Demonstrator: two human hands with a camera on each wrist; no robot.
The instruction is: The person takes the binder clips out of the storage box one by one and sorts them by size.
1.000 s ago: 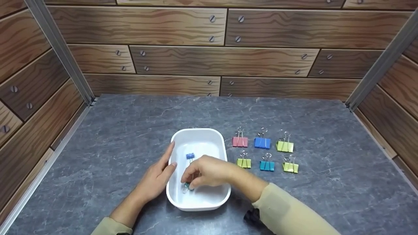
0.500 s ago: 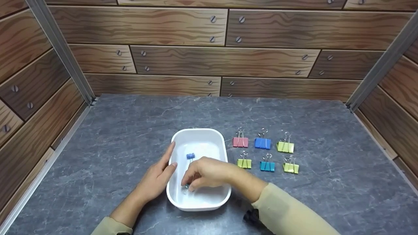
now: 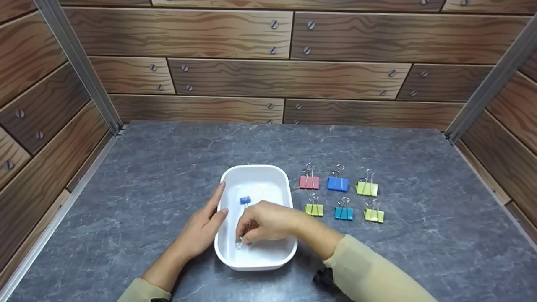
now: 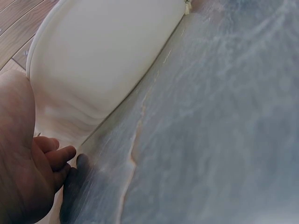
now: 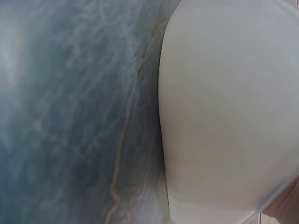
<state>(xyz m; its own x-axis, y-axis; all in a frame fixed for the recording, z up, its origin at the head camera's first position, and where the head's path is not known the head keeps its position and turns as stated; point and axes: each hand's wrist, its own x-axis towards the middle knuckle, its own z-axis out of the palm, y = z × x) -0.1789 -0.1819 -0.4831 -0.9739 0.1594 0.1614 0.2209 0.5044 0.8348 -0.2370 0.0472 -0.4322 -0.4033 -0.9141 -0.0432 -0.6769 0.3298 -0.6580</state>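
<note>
Inside a white rectangular tub, my right hand pinches a small binder clip. Its silver wire handles poke out below my fingertips, while the fingers cover most of its body. Farther up the tub floor lies a small blue binder clip. My left hand rests along the tub's left side, index finger straight against the wall and thumb at the rim. In the left wrist view, that hand lies beside the tub's outer wall. The right wrist view shows mostly the outer wall, with a bit of hand at lower right.
Right of the tub, binder clips stand in two rows. The back row has pink, blue and lime ones; the front has lime, teal and lime. Wood-patterned walls enclose the grey marbled table.
The right fingertips have closed in over the small clip, whose green-teal body showed a second ago and is now covered. My left hand and the clips on the table stay put.
</note>
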